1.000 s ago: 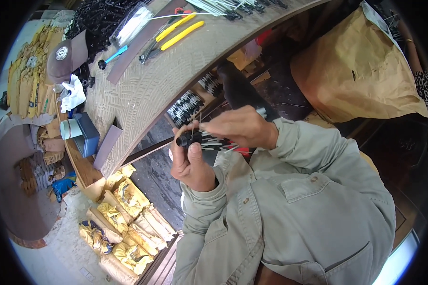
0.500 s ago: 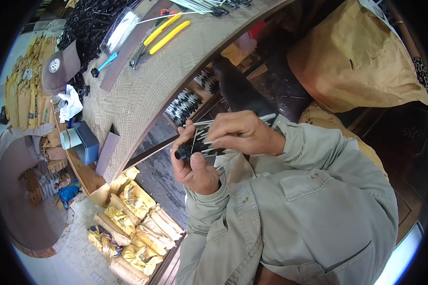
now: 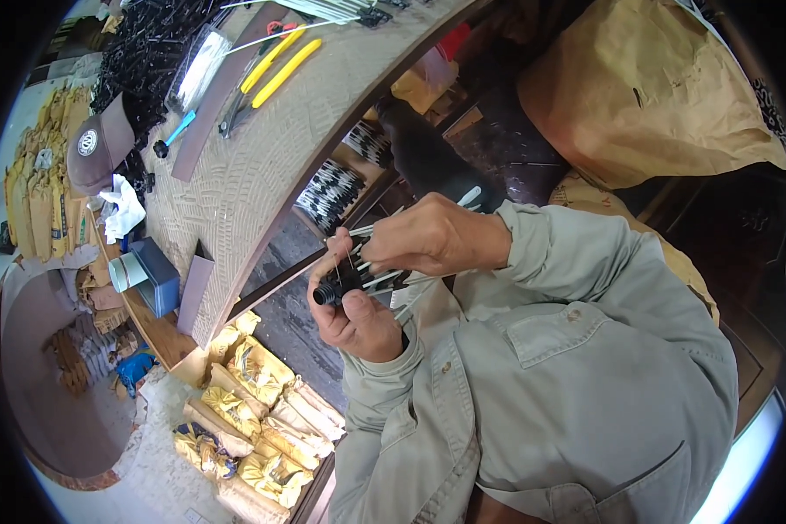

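Observation:
In front of my chest, my left hand [image 3: 362,321] grips a short black plastic fitting [image 3: 325,294] with a threaded end. The thumb presses it from below, and the fingers curl behind it. Several thin white rods [image 3: 380,280] stick out to the right of the fitting. Closed in a pinch just above them, my right hand [image 3: 438,232] holds thin white rods; one pale end [image 3: 471,196] shows beyond its knuckles. The fingertips partly hide where rods and fitting meet.
Yellow-handled pliers [image 3: 279,68] lie on the curved worktop [image 3: 236,188], near a blue-handled tool [image 3: 179,131]. A heap of black parts [image 3: 153,52] covers the far left. Wrapped bundles [image 3: 262,375] fill a box below. A brown paper sack [image 3: 646,96] stands at right.
My right fingers have shifted slightly left along the rods, toward the fitting. My left hand keeps its grip. The whole view has turned a little.

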A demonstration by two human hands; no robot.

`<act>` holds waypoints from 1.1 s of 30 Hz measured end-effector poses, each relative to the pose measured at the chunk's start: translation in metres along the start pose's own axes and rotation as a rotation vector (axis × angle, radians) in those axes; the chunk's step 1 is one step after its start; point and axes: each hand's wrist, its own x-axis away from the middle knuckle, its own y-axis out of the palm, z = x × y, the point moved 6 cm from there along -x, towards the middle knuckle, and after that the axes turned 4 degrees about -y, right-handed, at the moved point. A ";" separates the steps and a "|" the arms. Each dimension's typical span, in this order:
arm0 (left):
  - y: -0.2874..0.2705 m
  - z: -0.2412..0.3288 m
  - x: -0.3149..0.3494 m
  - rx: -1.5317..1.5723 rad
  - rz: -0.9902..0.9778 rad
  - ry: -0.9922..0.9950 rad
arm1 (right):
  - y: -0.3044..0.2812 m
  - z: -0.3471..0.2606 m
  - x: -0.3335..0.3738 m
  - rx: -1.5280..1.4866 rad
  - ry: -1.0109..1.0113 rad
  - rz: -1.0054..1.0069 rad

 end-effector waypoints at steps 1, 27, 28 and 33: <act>0.002 0.001 0.000 -0.035 -0.002 0.013 | -0.001 0.000 0.000 -0.002 -0.003 -0.003; -0.137 0.077 0.016 -0.084 0.057 0.130 | 0.130 -0.023 -0.081 -0.599 0.030 -0.383; -0.147 0.075 0.025 -0.072 0.072 0.098 | 0.142 -0.026 -0.080 -0.648 0.007 -0.376; -0.173 0.062 0.051 -0.058 0.141 0.036 | 0.190 -0.020 -0.063 -0.722 0.256 -0.640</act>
